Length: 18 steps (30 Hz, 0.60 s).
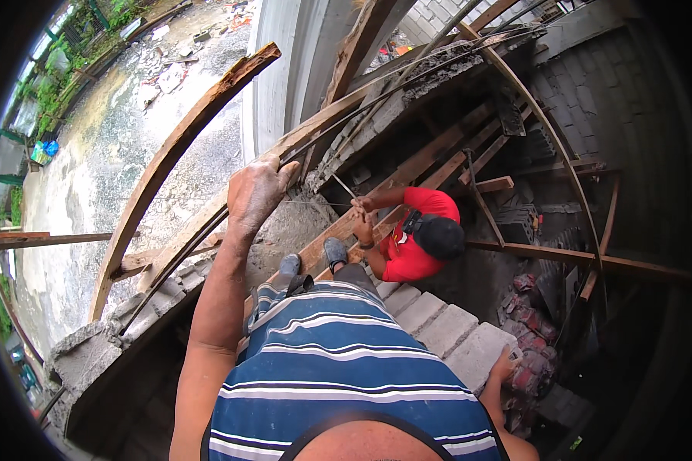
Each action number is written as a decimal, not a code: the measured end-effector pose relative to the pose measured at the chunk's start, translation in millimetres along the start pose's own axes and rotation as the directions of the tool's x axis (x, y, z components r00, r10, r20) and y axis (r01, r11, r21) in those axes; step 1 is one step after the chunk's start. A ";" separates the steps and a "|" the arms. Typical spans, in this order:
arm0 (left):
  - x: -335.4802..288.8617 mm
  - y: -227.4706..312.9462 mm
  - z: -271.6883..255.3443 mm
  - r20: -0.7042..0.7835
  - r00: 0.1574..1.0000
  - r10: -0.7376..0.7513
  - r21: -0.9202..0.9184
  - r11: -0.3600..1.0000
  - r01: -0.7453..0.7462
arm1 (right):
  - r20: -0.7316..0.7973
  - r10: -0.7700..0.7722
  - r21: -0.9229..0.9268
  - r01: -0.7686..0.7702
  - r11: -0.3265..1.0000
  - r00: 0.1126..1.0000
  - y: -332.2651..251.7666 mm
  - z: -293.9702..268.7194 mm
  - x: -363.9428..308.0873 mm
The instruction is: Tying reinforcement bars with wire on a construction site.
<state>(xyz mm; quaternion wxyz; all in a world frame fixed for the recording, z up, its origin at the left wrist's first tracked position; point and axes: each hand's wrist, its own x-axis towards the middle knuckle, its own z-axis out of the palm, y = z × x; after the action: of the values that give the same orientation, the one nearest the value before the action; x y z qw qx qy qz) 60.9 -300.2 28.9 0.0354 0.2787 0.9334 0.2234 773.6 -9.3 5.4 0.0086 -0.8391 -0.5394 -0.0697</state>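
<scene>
My left hand [260, 192] is closed round a long wooden beam [315, 138] at the top of a broken concrete edge. A thin dark bar runs along the beam beside my fingers. Low on the right, my right hand [504, 366] grips the end of a grey concrete block [480, 349], the last in a row of blocks; some of its fingers are hidden. Below, a co-worker in a red shirt [415, 238] and dark cap holds a thin rod [346, 187] with both hands. My feet, in grey footwear [290, 265], stand by wooden planks [315, 250].
A curved-looking timber [169, 169] rises at the left over a rough concrete yard [77, 207]. Pale corrugated sheeting [284, 69] stands ahead. On the right, a hammer-like tool [480, 196], crossing timbers [577, 257] and stacked reddish bundles [530, 323] lie in a dark space.
</scene>
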 end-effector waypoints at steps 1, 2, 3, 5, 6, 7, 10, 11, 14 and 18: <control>0.0 0.8 -0.4 0.004 1.000 -0.003 0.003 1.000 0.003 | -0.003 -0.001 -0.003 0.001 1.000 1.000 0.0 0.0 -0.3; 0.2 3.2 -3.2 0.004 1.000 -0.003 0.002 1.000 0.003 | -0.003 0.000 -0.004 0.000 1.000 1.000 2.2 2.3 1.8; 0.6 7.9 -9.2 0.053 0.998 -0.031 0.014 0.999 0.031 | -0.008 -0.003 -0.012 0.003 1.000 1.000 4.5 4.7 3.9; 1.3 8.1 -8.8 0.102 0.993 -0.058 0.026 0.998 0.056 | -0.013 -0.003 -0.020 0.003 1.000 1.000 7.6 6.0 5.0; 0.8 4.2 -4.0 0.061 0.997 -0.039 0.013 0.999 0.038 | -0.003 -0.005 -0.015 0.005 1.000 1.000 3.7 2.4 1.8; 0.3 1.5 -1.3 0.019 1.000 -0.020 0.001 1.000 0.020 | 0.007 -0.007 -0.009 0.007 1.000 1.000 0.7 -0.1 -0.5; 0.8 -0.9 0.1 0.038 0.999 -0.014 0.023 1.000 0.013 | 0.019 -0.011 0.021 0.010 1.000 1.000 -2.1 -3.0 -3.4; 1.0 -1.2 0.5 0.038 0.999 -0.012 0.023 1.000 0.011 | 0.019 -0.009 0.021 0.009 1.000 1.000 0.4 -0.4 -1.4; 1.1 -1.8 1.5 0.029 1.000 0.006 0.020 1.000 -0.006 | -0.013 -0.019 0.014 0.019 1.000 1.000 7.6 5.6 3.8; 0.9 -0.2 0.4 0.034 0.999 0.001 0.023 1.000 -0.002 | -0.009 -0.011 -0.009 0.011 1.000 1.000 7.7 6.3 4.2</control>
<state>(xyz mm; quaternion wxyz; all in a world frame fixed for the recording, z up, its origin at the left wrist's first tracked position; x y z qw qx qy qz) 60.2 -299.8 28.5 0.0478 0.2834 0.9350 0.2078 783.0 -8.1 0.2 0.0070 -0.8357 -0.5438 -0.0760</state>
